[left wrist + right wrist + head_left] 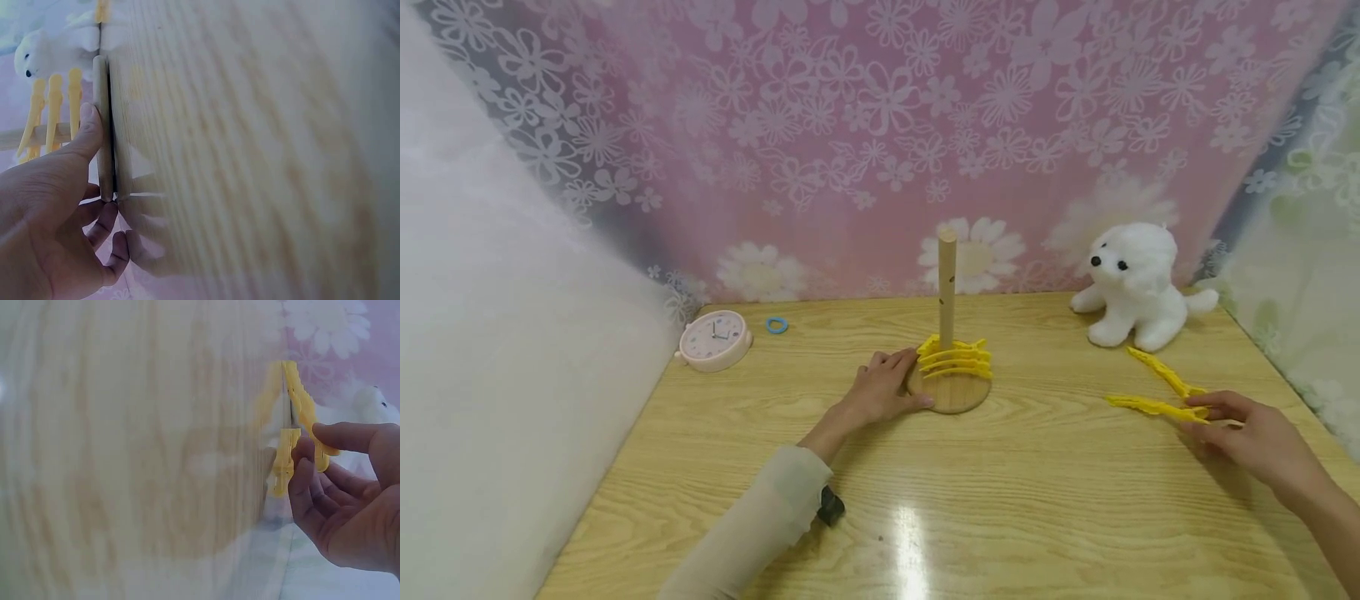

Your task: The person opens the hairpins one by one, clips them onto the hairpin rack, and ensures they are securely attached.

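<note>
My left hand (882, 393) holds the edge of the round base of a wooden stand (953, 400), thumb on the near side. The stand's post (947, 292) rises upright. Several yellow plastic clips (958, 365) are stacked around its foot; the left wrist view shows their rounded ends above the base (104, 150). At the right, my right hand (1262, 437) pinches the joined end of another yellow clip (1153, 407), spread into a V with its tips pointing left. In the right wrist view, thumb and fingers pinch that yellow clip (306, 409) close to the tabletop.
A white plush dog (1138, 283) sits at the back right, just behind the spread clip. A pink round clock (715, 340) lies at the back left, with a small blue ring (777, 325) beside it. Flowered cloth (850, 167) hangs behind the wooden table (1000, 517).
</note>
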`<state>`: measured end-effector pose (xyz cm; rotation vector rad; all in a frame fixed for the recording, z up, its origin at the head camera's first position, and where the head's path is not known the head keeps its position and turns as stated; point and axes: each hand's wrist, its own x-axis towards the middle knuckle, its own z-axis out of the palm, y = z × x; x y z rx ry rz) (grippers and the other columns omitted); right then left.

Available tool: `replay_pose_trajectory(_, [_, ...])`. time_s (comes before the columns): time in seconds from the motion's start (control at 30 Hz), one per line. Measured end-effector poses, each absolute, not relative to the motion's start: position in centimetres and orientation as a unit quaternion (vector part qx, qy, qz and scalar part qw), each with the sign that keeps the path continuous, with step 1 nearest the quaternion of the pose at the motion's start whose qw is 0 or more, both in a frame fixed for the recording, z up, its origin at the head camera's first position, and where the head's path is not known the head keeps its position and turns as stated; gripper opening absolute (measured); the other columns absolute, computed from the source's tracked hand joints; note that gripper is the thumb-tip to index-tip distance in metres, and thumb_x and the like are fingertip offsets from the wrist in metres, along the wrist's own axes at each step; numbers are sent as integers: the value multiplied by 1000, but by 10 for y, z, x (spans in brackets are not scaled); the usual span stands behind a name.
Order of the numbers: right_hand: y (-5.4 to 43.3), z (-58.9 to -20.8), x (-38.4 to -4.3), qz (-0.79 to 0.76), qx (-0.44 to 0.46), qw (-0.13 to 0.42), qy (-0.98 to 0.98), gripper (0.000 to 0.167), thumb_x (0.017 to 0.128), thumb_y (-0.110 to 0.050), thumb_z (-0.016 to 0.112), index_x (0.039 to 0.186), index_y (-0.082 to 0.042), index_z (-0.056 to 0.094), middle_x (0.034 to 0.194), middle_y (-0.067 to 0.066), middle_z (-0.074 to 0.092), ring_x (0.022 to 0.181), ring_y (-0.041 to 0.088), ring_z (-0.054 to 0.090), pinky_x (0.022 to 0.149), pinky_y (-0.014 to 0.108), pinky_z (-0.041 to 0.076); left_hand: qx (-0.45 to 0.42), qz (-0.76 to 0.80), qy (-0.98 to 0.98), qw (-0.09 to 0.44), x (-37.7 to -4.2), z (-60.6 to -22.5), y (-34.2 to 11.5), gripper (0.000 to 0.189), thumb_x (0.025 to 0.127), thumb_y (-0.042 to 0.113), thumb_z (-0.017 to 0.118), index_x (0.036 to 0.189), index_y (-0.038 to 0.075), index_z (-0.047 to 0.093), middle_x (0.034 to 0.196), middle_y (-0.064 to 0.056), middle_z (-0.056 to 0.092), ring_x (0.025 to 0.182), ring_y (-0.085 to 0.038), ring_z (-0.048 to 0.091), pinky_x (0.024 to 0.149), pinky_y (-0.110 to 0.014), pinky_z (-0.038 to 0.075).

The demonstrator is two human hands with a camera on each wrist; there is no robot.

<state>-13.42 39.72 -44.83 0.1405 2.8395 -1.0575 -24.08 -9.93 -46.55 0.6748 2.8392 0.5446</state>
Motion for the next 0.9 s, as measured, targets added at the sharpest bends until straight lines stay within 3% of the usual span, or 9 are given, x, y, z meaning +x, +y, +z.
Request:
replay_pose_trajectory(0.2, [393,-448,-133,-357,67,43,931,73,102,-44,67,145,12,50,93,12,76,68,16,67,56,34,52,227,182,952,89,-241,-466,-100,93,95,66,62,168,23,23,171,3,28,141,-24,35,111,-56,31])
replay_pose_trajectory(0.67, [369,-438,-134,-401,55,-12,914,69,99,-39,73,143,12,54,78,8,76,62,21,68,52,33,52,230,178,953,83,-242,-469,-100,93,95,68,62,168,24,24,170,3,29,140,-24,36,110,-55,33])
replay_pose_trajectory(0.9, [354,-427,-139,-411,49,-38,909,67,100,-43,71,141,8,59,76,6,76,59,23,68,51,33,54,231,176,953,80,-244,-468,-100,93,95,67,62,167,23,25,170,2,30,140,-25,37,111,-56,32])
